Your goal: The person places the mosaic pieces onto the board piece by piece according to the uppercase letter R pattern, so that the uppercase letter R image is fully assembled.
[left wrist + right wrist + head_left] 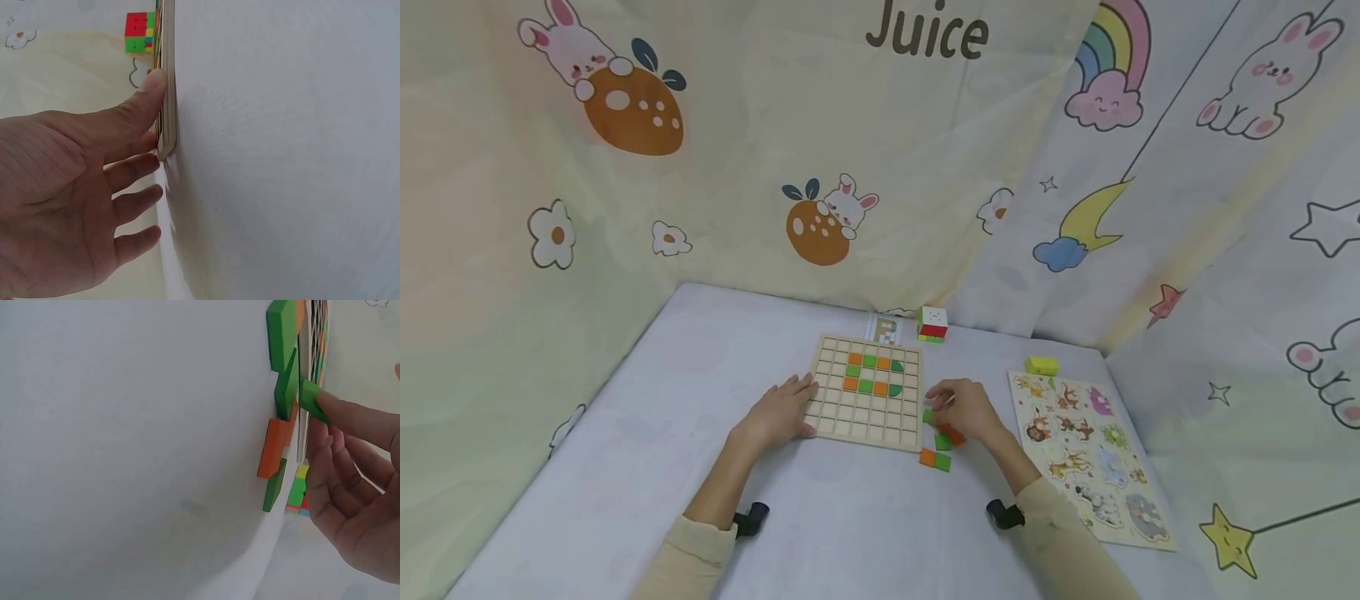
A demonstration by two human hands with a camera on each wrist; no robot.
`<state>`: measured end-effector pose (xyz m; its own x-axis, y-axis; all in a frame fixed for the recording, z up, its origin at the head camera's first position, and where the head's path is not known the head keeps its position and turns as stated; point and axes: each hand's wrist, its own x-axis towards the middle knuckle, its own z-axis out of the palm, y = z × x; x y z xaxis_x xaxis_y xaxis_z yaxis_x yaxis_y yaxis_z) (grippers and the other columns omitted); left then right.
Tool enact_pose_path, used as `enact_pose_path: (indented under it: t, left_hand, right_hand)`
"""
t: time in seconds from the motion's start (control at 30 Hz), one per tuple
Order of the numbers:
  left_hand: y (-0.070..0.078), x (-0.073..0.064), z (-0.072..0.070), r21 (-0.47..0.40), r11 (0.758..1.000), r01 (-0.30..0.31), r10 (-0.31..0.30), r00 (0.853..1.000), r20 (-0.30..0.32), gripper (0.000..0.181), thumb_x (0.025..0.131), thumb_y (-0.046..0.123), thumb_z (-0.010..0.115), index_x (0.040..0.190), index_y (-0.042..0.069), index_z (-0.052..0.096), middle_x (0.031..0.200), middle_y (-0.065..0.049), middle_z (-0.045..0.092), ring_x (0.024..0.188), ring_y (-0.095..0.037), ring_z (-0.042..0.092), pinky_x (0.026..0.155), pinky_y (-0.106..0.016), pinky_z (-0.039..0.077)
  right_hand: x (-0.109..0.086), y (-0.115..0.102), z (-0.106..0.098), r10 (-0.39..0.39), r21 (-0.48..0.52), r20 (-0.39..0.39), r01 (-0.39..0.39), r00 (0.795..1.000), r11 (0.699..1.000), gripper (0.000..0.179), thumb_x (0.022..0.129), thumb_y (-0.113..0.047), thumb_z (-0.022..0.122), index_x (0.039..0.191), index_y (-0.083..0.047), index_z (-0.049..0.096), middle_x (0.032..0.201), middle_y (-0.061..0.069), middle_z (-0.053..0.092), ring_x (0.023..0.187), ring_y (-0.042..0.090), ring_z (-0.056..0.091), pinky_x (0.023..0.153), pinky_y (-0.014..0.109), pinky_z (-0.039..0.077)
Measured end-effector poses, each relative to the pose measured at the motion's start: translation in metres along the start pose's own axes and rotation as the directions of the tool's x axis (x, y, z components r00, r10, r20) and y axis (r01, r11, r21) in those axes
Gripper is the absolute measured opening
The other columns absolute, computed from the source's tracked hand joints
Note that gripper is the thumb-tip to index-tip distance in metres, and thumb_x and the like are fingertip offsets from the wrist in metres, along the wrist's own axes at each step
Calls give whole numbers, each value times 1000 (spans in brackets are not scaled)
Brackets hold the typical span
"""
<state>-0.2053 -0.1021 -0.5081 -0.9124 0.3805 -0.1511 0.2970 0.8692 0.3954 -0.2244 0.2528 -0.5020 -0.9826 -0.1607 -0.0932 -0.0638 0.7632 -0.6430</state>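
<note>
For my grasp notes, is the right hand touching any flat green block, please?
Touching: the right wrist view shows the right hand pinching one flat green block.

1. At the far edge of the counter [850, 533], the printed card [883, 331] is too small for us to read.
2. Beside the right edge of the wooden board [865, 421], the right hand [966, 408] partly covers the loose tiles [942, 442].
3. Its fingers [365, 419] hide one end of the green tile [309, 399].
4. The right sleeve [1063, 537] hides the near left corner of the animal puzzle [1093, 450].
5. We lose the counter's near edge below the head view.
</note>
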Motion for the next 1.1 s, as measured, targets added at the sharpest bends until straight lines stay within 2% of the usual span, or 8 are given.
enact_pose_path:
  t: [0.17, 0.43, 0.63, 0.8, 1.1]
  left_hand:
    - [0, 1, -1, 6, 1000, 5, -5, 1000, 0, 88, 86, 31, 83, 157, -1, 43, 168, -19, 30, 156, -42, 25, 125, -62, 24]
    - [1, 2, -1, -5, 1000, 20, -20, 1000, 5, 88, 87, 31, 84, 158, 0, 42, 169, -18, 29, 157, -40, 23, 126, -60, 22]
    - [1, 1, -2, -6, 1000, 16, -16, 1000, -11, 87, 86, 30, 84, 157, -1, 43, 168, -19, 30, 156, -41, 24, 125, -61, 23]
    - [2, 0, -1, -16, 1000, 20, -20, 1000, -15, 88, 85, 29, 84, 156, -2, 43, 168, -19, 31, 156, -41, 24, 125, -61, 22]
    - [2, -2, 1, -21, 1000, 18, -18, 1000, -11, 87, 85, 29, 84, 156, -2, 44, 168, -19, 31, 156, -41, 24, 125, -61, 23]
  right_hand:
    - [7, 2, -4, -16, 46, -38, 18, 999, 999, 31, 82, -6, 88, 111, -10, 79, 87, -1, 72, 73, 17, 66, 64, 31, 58]
    - [24, 6, -1, -113, 82, -114, 123, 987, 989, 32, 86, -5, 85, 117, -7, 76, 90, 1, 76, 78, 16, 69, 70, 31, 58]
    - [38, 5, 3, -115, 124, -132, 131, 985, 984, 31, 87, -3, 85, 116, -7, 77, 91, 2, 77, 80, 16, 71, 74, 32, 60]
    - [46, 0, 6, -139, 129, -136, 157, 981, 979, 31, 86, -2, 85, 115, -5, 76, 92, 3, 77, 80, 16, 71, 73, 31, 60]
    - [58, -8, 11, -130, 143, -148, 151, 980, 978, 29, 87, -1, 84, 115, -2, 76, 91, 4, 78, 79, 16, 73, 70, 31, 61]
